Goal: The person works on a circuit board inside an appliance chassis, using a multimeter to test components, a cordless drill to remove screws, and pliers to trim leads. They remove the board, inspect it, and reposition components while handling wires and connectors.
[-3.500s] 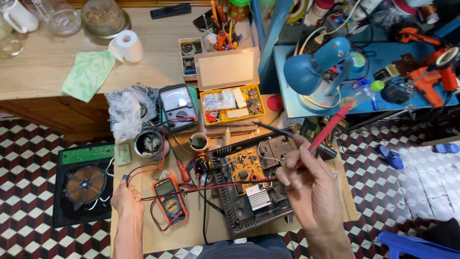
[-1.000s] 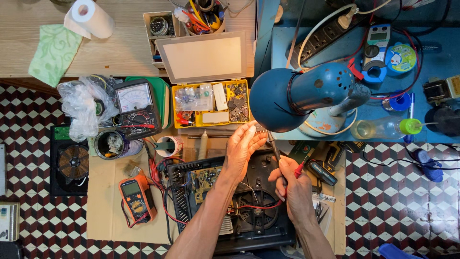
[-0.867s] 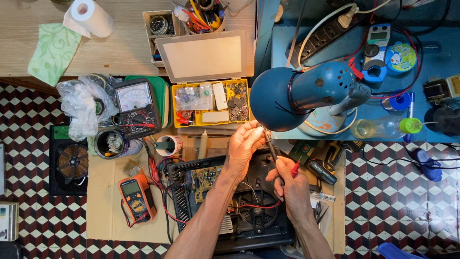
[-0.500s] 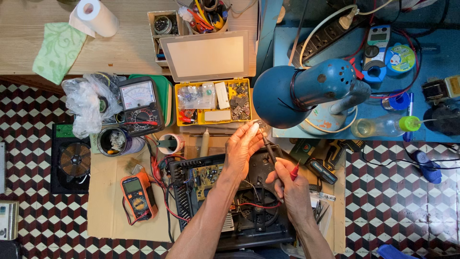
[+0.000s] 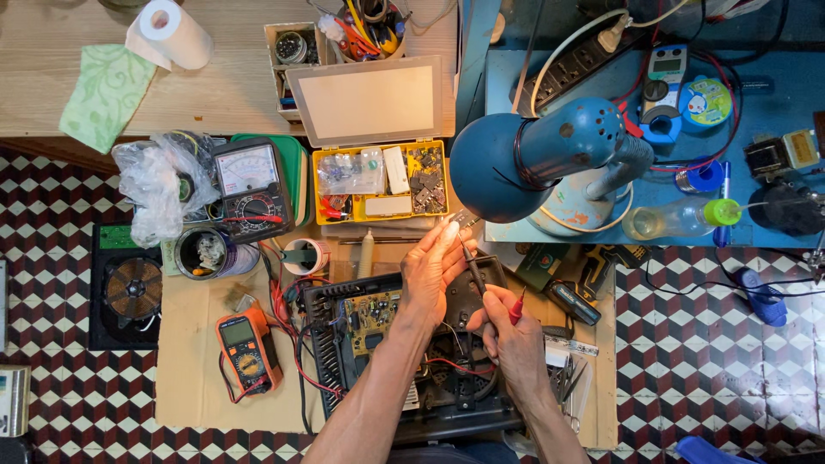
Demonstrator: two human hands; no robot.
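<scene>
**Probe pinched over the open unit**

My right hand [image 5: 514,337] pinches the red test probe [image 5: 516,305], a light, stiff stick best held by its insulated grip. My left hand [image 5: 436,268] curls over the opened electronic unit [image 5: 361,344] at the cardboard's middle, fingertips toward the yellow parts box [image 5: 382,182]. Since a second ago, both hands barely shift.

Opened black appliance chassis [image 5: 404,361] on cardboard, green circuit board [image 5: 371,314] exposed (red wires inside), thin black probe [image 5: 472,262] angled above it
</scene>
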